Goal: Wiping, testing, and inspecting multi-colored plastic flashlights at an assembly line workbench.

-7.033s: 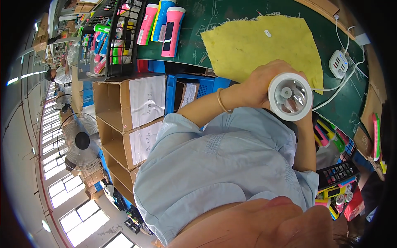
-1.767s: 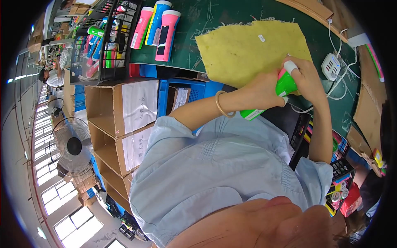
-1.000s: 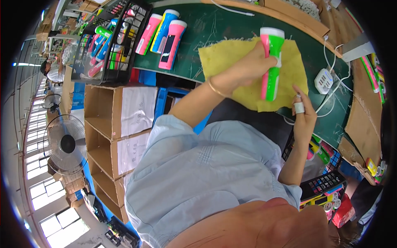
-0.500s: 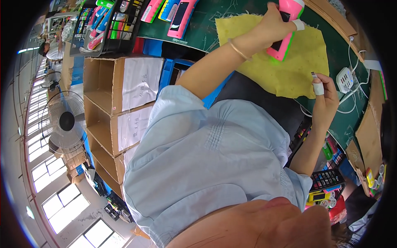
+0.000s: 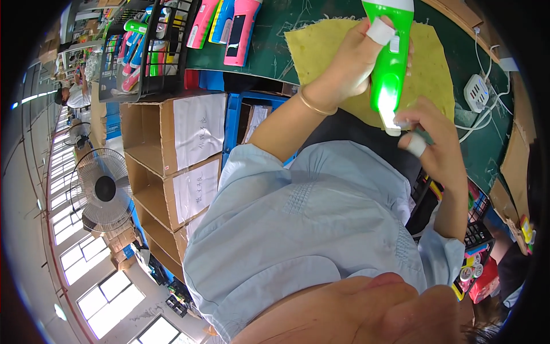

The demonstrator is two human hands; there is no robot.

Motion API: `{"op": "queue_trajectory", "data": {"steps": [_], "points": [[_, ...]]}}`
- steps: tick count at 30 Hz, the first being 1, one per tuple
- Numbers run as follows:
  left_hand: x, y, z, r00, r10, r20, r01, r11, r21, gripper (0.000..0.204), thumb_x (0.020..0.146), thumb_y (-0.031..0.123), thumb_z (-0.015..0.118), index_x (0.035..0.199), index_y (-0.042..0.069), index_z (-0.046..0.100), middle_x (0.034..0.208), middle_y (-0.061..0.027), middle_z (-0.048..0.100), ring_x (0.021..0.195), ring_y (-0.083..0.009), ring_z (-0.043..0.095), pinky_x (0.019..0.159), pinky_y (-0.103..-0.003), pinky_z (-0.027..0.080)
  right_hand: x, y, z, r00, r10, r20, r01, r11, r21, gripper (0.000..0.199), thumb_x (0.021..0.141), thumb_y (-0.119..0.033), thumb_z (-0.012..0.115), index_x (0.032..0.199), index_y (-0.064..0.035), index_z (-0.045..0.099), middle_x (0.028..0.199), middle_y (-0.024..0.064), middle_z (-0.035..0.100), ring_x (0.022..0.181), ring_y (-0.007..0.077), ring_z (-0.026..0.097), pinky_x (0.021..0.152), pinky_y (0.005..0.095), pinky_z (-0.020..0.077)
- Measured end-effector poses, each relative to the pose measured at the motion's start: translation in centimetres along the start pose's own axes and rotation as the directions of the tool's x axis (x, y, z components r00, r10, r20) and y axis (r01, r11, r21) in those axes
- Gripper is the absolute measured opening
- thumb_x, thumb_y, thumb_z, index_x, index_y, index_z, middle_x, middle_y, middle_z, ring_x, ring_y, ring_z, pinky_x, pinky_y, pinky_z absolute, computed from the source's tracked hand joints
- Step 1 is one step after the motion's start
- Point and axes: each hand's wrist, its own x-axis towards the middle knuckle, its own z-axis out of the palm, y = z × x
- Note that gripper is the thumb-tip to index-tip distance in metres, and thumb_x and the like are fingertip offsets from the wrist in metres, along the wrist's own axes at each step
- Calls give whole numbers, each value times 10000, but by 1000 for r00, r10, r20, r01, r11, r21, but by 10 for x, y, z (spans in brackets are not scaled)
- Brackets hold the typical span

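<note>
A flashlight with its green side up is held in my left hand, my fingers wrapped round its body. A white switch shows on the green side. The flashlight's pale head points to the top of the view, and its lower end glows brightly where a whitish tab sticks out. Curled beside this tab is my right hand, the index fingertip at its edge. Motion blurs those fingertips, and whatever is between them cannot be made out. White tape wraps both thumbs. Under the flashlight lies a yellow cloth.
Several pink, green and blue flashlights lie on the green table at the far left, beside a black basket of more. A white charger block with cables sits at the right. Cardboard compartments stand left of my body.
My left hand has brought the flashlight nearer and turned it from its pink side to its green side. My right hand has moved left to the flashlight's lower end, which now glows.
</note>
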Motion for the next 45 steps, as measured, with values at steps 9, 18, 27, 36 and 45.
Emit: {"op": "queue_trajectory", "data": {"steps": [9, 18, 27, 36, 45], "points": [[-9, -8, 7, 999, -26, -25, 20, 977, -211, 647, 841, 629, 297, 1083, 39, 408, 817, -93, 537, 671, -213, 574, 600, -341, 486, -37, 24, 39, 918, -370, -140, 251, 818, -518, 454, 607, -76, 685, 1040, -7, 565, 747, 74, 495, 639, 203, 481, 529, 291, 379], [-45, -12, 8, 864, 231, 447, -491, 575, 654, 710, 620, 378, 764, 1144, 37, 429, 1035, -144, 539, 916, -327, 566, 770, -352, 464, -24, 35, 48, 863, 73, -500, -63, 997, 38, 478, 637, -23, 696, 1079, 24, 519, 998, 147, 592, 902, 234, 599, 769, 300, 463], [-41, -16, 14, 978, 191, 83, -181, 584, 791, 638, 668, 146, 749, 1144, 4, 349, 1015, -96, 528, 891, -162, 542, 756, -284, 447, -41, 37, 20, 812, 329, -482, -290, 944, 155, 175, 871, -74, 421, 896, 15, 570, 746, 71, 537, 679, 130, 484, 630, 215, 371], [-26, -4, 8, 989, 39, 146, -138, 629, 765, 793, 679, 122, 705, 1287, -4, 211, 1068, -130, 477, 915, -207, 519, 768, -322, 455, -15, -3, 8, 825, 222, -520, -190, 975, 115, 202, 876, -141, 455, 758, 16, 503, 617, 36, 488, 561, 93, 427, 520, 221, 335], [-27, 1, 13, 997, 78, -9, -27, 451, 892, 572, 588, 174, 719, 1044, -12, 429, 857, -118, 557, 730, -209, 558, 662, -312, 465, 6, 13, 4, 911, 272, -311, -284, 959, 6, 159, 840, -118, 500, 804, 29, 547, 580, 85, 472, 512, 140, 430, 489, 267, 344]]}}
